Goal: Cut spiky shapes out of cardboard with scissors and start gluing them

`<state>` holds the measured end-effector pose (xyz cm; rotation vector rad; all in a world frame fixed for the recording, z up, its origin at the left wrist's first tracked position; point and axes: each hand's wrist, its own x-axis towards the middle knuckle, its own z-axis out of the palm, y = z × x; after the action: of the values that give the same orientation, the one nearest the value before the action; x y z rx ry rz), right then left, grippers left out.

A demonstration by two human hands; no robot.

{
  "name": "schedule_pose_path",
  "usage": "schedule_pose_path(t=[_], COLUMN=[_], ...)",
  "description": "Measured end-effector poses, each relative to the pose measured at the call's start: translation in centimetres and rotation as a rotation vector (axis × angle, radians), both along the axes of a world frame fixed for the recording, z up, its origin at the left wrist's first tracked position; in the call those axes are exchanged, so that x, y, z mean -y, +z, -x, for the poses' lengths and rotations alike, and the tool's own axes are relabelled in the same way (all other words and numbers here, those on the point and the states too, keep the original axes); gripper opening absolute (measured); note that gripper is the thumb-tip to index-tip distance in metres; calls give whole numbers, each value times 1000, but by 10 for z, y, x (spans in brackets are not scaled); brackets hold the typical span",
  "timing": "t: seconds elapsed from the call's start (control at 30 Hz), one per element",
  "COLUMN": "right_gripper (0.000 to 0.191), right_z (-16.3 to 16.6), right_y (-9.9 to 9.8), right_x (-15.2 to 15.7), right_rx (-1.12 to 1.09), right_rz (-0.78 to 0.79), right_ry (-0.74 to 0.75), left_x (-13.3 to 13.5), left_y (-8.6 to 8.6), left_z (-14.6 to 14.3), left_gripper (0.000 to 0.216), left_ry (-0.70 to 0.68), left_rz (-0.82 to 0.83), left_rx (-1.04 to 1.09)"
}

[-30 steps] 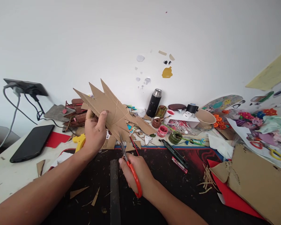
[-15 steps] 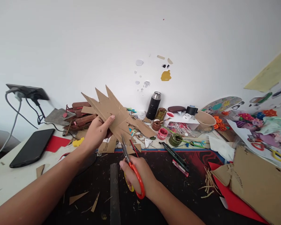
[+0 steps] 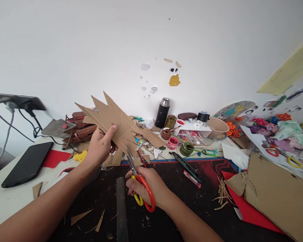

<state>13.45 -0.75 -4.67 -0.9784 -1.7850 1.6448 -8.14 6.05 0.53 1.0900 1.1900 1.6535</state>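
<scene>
My left hand point(image 3: 101, 145) grips a spiky piece of brown cardboard point(image 3: 111, 119) and holds it up above the desk, thumb on its front face. My right hand point(image 3: 147, 186) is closed round the red and yellow handles of a pair of scissors point(image 3: 137, 174). The scissor blades point up and touch the lower edge of the cardboard. Both hands are over a black and red desk mat point(image 3: 192, 208).
A dark metal ruler point(image 3: 121, 208) lies on the mat beside cardboard offcuts point(image 3: 80, 216). A black phone point(image 3: 26, 164) is at the left, a black flask point(image 3: 162, 112) and paint pots at the back, a large cardboard sheet point(image 3: 275, 195) on red paper at the right.
The cardboard has tilted and dropped slightly in my left hand. My right hand has opened the scissor handles wider, showing the yellow loop, with the blades still at the cardboard's lower edge.
</scene>
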Motion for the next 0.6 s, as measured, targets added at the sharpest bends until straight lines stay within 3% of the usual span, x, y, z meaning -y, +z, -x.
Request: schedule_pose_path(t=[0.2, 0.6], right_gripper=[60, 42], right_z=[-1, 1], right_y=[-2, 17], right_x=[0, 3], right_rx=[-24, 190], right_rz=[38, -40], right_ry=[10, -101], left_x=[0, 5], left_y=[0, 5], left_z=[-1, -9], left_gripper=[32, 32], left_ry=[0, 3], left_rz=[-29, -3], left_rx=[-14, -12])
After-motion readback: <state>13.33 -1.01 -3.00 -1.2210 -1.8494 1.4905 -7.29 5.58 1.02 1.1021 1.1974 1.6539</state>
